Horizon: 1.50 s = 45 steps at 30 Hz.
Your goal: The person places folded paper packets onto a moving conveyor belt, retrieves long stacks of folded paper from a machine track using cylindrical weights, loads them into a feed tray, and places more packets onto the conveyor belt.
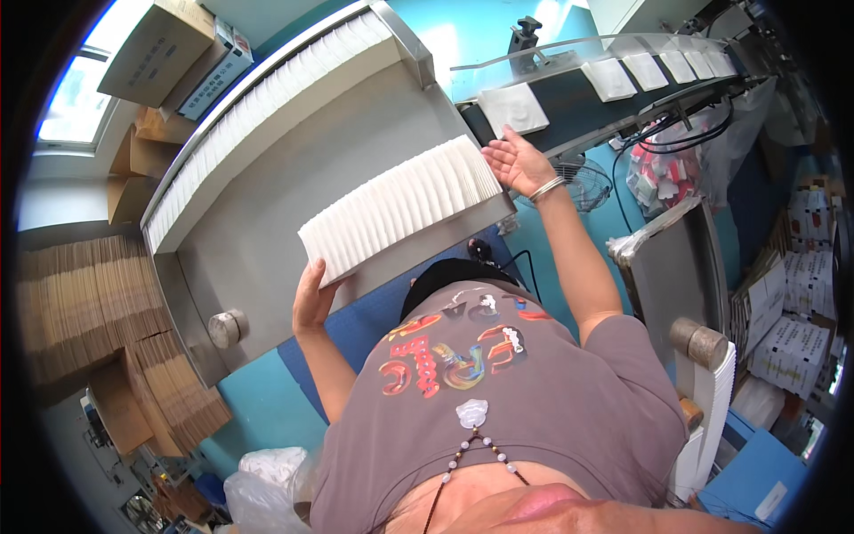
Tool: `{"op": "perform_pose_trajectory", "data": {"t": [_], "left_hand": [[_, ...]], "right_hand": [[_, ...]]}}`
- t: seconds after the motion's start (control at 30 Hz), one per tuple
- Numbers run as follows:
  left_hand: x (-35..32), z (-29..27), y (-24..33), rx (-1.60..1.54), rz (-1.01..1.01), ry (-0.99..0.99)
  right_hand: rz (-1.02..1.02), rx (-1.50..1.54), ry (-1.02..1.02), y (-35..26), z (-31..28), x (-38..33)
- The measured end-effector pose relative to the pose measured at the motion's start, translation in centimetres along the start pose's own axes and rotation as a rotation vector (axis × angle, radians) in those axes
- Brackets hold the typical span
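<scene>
A long row of white folded paper tissues (400, 209) stands on edge along the near side of the grey metal table. My left hand (313, 295) cups the row's left end, with its fingertips against the last tissue. At the other end, my right hand (519, 165) is open, palm turned up and fingers stretched out, close beside the last tissues. Just beyond that hand, a flat white tissue packet (513, 109) lies on the dark conveyor belt (569, 102). Whether the right fingers touch the row is hard to make out.
More tissues (267, 98) line the table's curved far edge. Several white packets (645, 71) sit farther along the belt, beside a clear guard (569, 58). Stacked cardboard (89, 303) stands at left, a metal knob (228, 328) near the table's left corner, a fan (583, 182) below the belt.
</scene>
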<state>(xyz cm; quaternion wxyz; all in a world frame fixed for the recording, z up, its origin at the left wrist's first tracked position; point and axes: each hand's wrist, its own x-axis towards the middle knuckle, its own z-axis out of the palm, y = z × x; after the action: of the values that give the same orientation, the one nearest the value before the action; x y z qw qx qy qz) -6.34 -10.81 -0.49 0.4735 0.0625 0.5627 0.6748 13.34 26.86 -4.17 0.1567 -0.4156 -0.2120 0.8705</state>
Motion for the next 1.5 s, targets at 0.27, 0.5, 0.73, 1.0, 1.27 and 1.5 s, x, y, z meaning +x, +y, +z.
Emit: {"op": "perform_pose_trajectory", "data": {"t": [0.27, 0.5, 0.73, 1.0, 1.27, 1.5], "left_hand": [[0.2, 0.8, 0.0, 0.000, -0.007, -0.003], [-0.1, 0.9, -0.2, -0.007, -0.007, 0.001], [0.0, 1.1, -0.2, 0.006, -0.001, 0.003], [0.2, 1.3, -0.2, -0.010, -0.001, 0.010], [0.5, 1.8, -0.5, -0.013, -0.008, -0.029], [0.6, 2.2, -0.4, 0.011, -0.026, -0.012]], "right_hand": [[-0.210, -0.490, -0.132, 1.9, 3.7, -2.9], [-0.236, -0.048, 0.047, 0.9, 0.4, 0.2], [-0.059, -0.134, -0.333, 2.0, 3.5, -3.0], [-0.277, -0.820, -0.151, 1.8, 3.2, -2.7], [0.003, 0.028, 0.028, 0.3, 0.1, 0.0], [-0.274, -0.703, -0.074, 2.0, 5.4, -4.5]]}}
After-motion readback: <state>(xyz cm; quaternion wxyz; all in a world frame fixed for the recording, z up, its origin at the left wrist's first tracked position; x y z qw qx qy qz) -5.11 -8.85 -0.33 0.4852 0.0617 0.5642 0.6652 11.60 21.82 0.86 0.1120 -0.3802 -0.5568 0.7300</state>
